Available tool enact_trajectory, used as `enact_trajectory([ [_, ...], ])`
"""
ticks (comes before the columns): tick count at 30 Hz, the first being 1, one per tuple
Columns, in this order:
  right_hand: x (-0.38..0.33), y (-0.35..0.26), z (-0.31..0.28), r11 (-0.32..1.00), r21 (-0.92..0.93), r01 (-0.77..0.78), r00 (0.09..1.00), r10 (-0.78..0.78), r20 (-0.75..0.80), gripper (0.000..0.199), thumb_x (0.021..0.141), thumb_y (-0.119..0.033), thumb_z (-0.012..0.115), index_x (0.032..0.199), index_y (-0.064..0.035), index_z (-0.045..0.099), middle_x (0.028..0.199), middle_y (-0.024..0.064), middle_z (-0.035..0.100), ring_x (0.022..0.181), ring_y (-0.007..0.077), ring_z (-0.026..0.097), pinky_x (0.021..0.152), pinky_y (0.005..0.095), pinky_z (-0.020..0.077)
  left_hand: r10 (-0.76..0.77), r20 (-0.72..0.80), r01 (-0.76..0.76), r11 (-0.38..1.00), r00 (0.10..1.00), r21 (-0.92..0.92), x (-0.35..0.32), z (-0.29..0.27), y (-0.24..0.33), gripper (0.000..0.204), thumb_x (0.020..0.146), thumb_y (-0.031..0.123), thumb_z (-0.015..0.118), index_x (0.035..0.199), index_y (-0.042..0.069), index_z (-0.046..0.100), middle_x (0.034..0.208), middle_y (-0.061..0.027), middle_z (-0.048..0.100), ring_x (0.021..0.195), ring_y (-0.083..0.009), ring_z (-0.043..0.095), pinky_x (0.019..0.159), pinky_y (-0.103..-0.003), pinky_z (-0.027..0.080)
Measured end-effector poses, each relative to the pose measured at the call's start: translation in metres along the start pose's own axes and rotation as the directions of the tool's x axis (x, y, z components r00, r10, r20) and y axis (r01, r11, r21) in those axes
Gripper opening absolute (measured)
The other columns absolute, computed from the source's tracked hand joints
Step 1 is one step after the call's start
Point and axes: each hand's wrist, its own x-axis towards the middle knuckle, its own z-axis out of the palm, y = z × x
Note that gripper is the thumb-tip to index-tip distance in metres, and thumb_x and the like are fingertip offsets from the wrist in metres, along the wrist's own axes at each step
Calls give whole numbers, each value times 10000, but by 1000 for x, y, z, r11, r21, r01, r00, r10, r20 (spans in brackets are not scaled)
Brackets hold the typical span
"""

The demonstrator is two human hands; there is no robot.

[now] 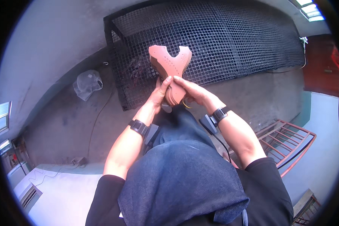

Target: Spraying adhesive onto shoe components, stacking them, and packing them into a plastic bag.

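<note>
Both my hands hold a stack of flat, Y-shaped pinkish-brown pieces (171, 67), which look like cut shoe uppers with rows of small holes. Its forked end points away from me, and the narrow end is toward my body. My left hand (160, 94) grips the left side, thumb on top. On the right side, my right hand (194, 91) closes with its thumb near the other one. The fingers underneath are partly hidden. A thin yellow strip (186, 104) shows beside the right hand. The layered edges of the stack are visible at the near end.
Behind the stack lies a large black mesh rack (222, 41). A clear plastic bag (88, 83) rests on the grey floor (64, 124) at left. A red metal rail frame (290, 139) stands at right. A blue denim apron (180, 173) covers my lap.
</note>
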Motion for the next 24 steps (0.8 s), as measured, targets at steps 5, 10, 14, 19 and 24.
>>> enact_trajectory([
  [5, -16, 44, -1, 994, -86, -60, 998, 63, 25, 1119, 749, -867, 601, 1551, -119, 382, 1174, 81, 601, 842, 133, 483, 661, 276, 365, 70, -50, -67, 997, 996, 48, -31, 16, -34, 1252, 791, 747, 700, 1622, 90, 34, 1613, -211, 256, 1500, -339, 291, 1213, -488, 276],
  [10, -15, 49, -6, 995, -104, 5, 999, -2, 34, 1289, 729, -878, 619, 1643, -138, 92, 1279, 128, 569, 925, 165, 506, 709, 311, 377, 138, -86, -139, 990, 987, -12, -37, 26, -39, 1274, 782, 733, 723, 1621, 118, -12, 1617, -205, 237, 1492, -350, 307, 1200, -492, 328],
  [14, 7, 69, -20, 974, 209, 82, 989, -106, 107, 1242, 805, -807, 636, 1640, -203, -57, 1418, 222, 503, 1139, 251, 559, 834, 370, 470, 225, -42, -228, 969, 973, -91, -37, 37, -30, 1269, 789, 697, 746, 1620, 137, -32, 1614, -207, 241, 1488, -351, 315, 1195, -491, 348],
  [19, 7, 54, -2, 960, 247, 133, 983, -160, 95, 1192, 835, -680, 710, 1637, -204, -32, 1465, 262, 462, 1340, 323, 496, 1019, 435, 463, 166, -83, -168, 986, 983, -22, -28, 28, -42, 1237, 808, 596, 789, 1623, 145, -25, 1621, -197, 227, 1510, -339, 270, 1217, -461, 314],
  [24, 0, 55, 3, 931, 61, 361, 932, -363, 13, 1111, 847, -531, 751, 1632, -130, 74, 1499, 247, 428, 1383, 341, 457, 1136, 454, 388, 459, -138, -443, 887, 878, 130, -34, 46, -49, 1207, 742, 474, 846, 1604, 95, 91, 1559, -169, 317, 1457, -301, 340, 1193, -446, 328],
])
